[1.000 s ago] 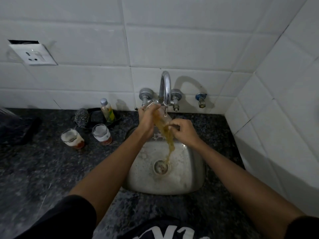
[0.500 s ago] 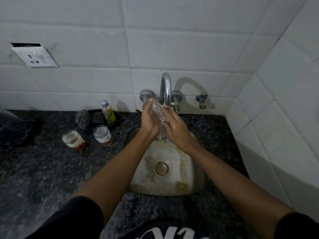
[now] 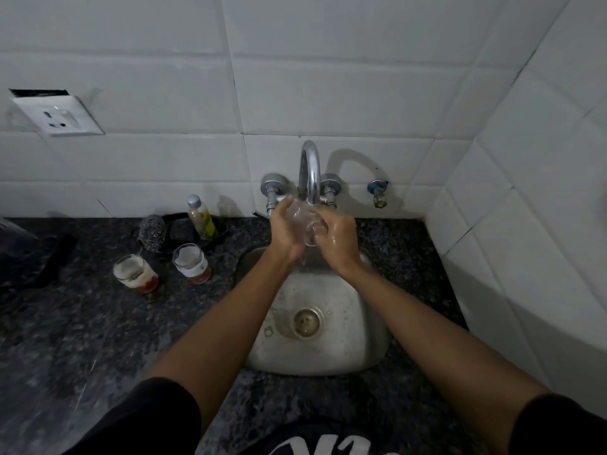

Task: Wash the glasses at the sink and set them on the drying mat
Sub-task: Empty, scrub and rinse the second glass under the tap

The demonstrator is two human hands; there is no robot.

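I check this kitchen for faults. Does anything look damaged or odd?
Yes. The wall socket sits crooked, with a dark open gap in the tile above it. Two glasses on the counter hold brownish liquid.

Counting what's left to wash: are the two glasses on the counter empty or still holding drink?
Still holding drink: both glasses stand upright with reddish-brown liquid at the bottom and pale foam above.

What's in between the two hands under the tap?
A clear drinking glass, held between the left hand and right hand, seen from the head camera.
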